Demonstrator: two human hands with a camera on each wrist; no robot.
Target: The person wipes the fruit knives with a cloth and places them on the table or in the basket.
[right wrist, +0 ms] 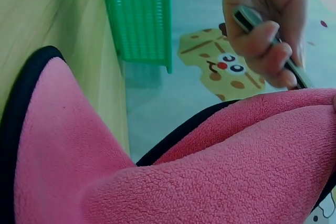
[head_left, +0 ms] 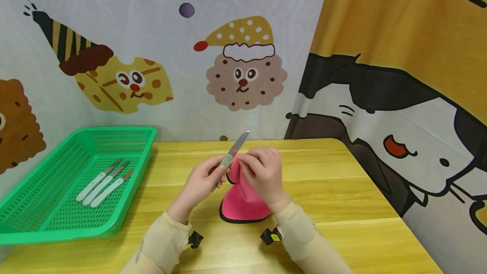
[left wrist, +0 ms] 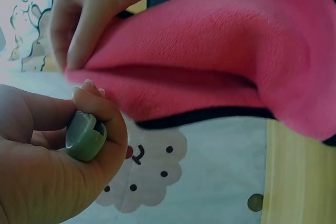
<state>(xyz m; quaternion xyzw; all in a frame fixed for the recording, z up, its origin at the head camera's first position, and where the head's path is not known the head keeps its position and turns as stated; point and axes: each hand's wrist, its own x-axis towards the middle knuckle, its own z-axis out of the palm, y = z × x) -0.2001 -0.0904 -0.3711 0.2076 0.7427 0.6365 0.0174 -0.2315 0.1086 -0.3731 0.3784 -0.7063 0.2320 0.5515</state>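
My left hand (head_left: pixel 199 183) grips a knife (head_left: pixel 227 160) by its greenish handle, blade pointing up and away. In the left wrist view the handle's butt end (left wrist: pixel 85 136) shows inside the curled fingers. A pink cloth (head_left: pixel 247 200) with black edging hangs from my right hand (head_left: pixel 265 172), which pinches its upper end close to the blade. The cloth's lower part spreads over the table, and folds run along it in the right wrist view. Part of the blade's lower side lies near the cloth; whether they touch I cannot tell.
On the left of the wooden table (head_left: pixel 323 240) stands a green plastic basket (head_left: pixel 146 160). Three knives (head_left: pixel 102 185) with white handles lie in it side by side. Behind the table hangs a curtain (head_left: pixel 182 96) printed with cartoon figures.
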